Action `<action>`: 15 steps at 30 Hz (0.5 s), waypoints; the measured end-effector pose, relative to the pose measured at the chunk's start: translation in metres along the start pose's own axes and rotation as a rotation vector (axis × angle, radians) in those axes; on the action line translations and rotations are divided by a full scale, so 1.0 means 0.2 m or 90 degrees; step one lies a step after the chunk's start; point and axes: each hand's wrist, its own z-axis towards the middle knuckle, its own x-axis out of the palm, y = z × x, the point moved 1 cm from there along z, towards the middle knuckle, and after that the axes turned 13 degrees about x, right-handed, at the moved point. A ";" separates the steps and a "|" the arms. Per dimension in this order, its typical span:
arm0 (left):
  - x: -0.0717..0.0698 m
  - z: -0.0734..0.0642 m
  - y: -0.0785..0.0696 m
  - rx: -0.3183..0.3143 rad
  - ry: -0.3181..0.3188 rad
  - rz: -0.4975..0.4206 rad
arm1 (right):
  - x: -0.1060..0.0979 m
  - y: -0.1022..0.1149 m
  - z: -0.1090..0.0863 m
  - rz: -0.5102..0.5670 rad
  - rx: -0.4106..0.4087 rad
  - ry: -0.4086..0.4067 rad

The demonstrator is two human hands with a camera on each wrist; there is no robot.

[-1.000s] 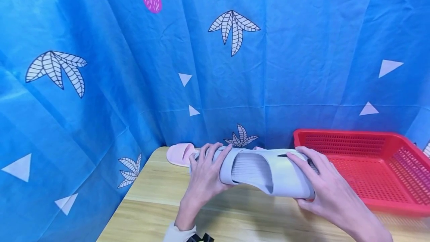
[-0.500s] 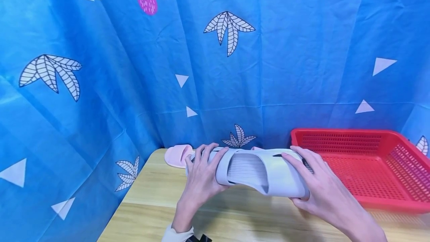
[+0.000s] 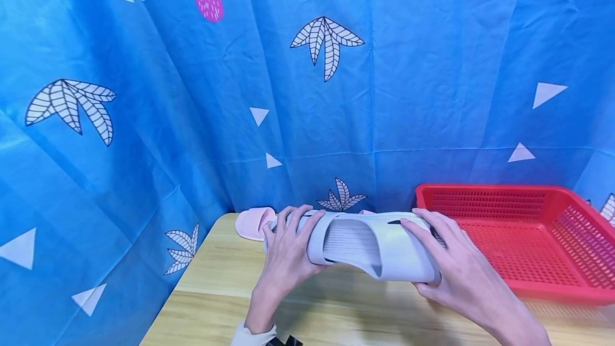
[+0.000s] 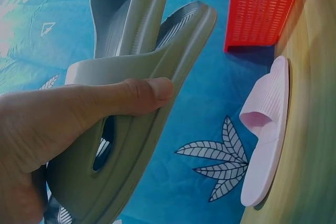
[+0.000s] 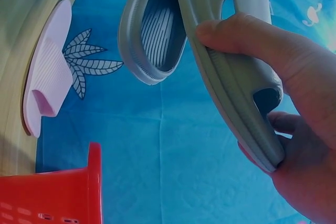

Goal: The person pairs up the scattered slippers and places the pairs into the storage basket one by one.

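Two light grey slippers are held up over the wooden table, end to end and partly overlapping. My left hand point(image 3: 288, 252) grips the left slipper point(image 3: 321, 239), its thumb lying along the side of the strap in the left wrist view. At the other end, my right hand point(image 3: 456, 268) holds the right slipper point(image 3: 408, 252); the right wrist view has that thumb point(image 5: 231, 34) pressed on its side. How far one slipper sits inside the other is partly hidden. Behind the left hand a pink slipper point(image 3: 252, 223) lies on the table.
A red plastic basket point(image 3: 523, 282) with perforated walls stands at the right of the wooden table point(image 3: 216, 282). In the right wrist view, two pink slippers point(image 5: 50, 72) show along the table's far edge. A blue patterned curtain point(image 3: 423, 68) hangs behind and to the left.
The head view has shifted slightly, so the scene sits a little farther left in it. Both hands keep the same hold on the grey slippers.
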 end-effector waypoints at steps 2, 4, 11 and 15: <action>0.00 0.00 0.00 0.001 -0.004 -0.003 | 0.00 0.00 0.00 0.001 -0.001 -0.003; 0.00 0.00 0.00 0.000 -0.004 -0.003 | 0.00 0.00 0.00 0.001 0.000 -0.005; -0.01 0.00 -0.01 -0.004 -0.005 0.005 | 0.00 0.00 0.00 0.004 0.001 -0.005; -0.01 0.00 -0.01 -0.005 -0.003 0.004 | 0.00 0.00 0.00 0.007 0.002 -0.006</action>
